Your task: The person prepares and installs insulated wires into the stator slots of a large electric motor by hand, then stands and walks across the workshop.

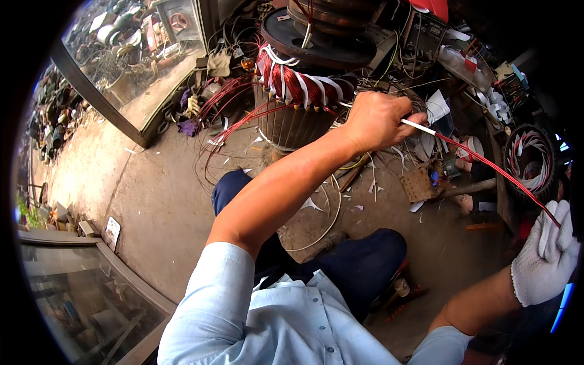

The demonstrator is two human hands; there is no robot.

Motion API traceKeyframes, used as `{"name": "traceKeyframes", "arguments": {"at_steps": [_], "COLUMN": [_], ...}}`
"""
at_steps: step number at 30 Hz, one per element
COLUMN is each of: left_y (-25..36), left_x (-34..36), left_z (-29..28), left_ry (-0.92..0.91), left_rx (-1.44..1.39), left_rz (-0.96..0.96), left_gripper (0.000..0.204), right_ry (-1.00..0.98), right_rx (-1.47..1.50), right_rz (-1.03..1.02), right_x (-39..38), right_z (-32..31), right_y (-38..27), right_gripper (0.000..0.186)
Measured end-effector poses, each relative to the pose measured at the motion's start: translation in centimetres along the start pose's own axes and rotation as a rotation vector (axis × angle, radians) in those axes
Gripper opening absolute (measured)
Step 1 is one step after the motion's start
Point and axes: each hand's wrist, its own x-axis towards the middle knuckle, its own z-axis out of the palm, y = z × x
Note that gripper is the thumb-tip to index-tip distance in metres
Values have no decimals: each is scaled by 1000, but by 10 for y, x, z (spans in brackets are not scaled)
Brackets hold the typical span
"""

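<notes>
Nearest the camera is the person's light blue buttoned cotton shirt (298, 322), above knees in dark navy trousers (356, 261). The bare left hand (386, 118) reaches far across the scene, its fingers closed in a pinch on a thin white tubular sleeve (418, 126). From that sleeve a taut bundle of slim red wires (486, 161) slants to the near right, where the right hand (547, 246), in a white knitted glove, has its fingers folded over the bundle. The wires are thus stretched between both hands, to the right of an upright, ribbed, dark metal motor core (292, 125). As far as I can judge, the work is partway: glossy red coils bound with white tape (301, 82) already ring the core, and the white sleeve covers one end of the held bundle, while many loose red leads (234, 97) trail to the left, apparently unfinished. As for containers, a worn tan box-like piece (420, 182) lies on the right with something small and blue at its edge; its inside is unclear. At far right, a dark round ring-shaped housing (532, 161) contains red and white windings.
</notes>
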Motion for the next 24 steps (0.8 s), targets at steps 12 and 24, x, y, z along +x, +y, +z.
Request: {"name": "traceKeyframes", "arguments": {"at_steps": [12, 24], "left_y": [106, 90], "left_x": [39, 93], "left_z": [-10, -111], "left_ry": [84, 142], "left_rx": [-267, 221], "left_rz": [68, 229], "left_gripper": [35, 25], "right_ry": [-135, -86], "right_rx": [118, 3], "right_rz": [168, 7], "right_x": [-4, -28], "right_z": [-75, 30], "right_y": [-2, 61], "right_gripper": [35, 42]}}
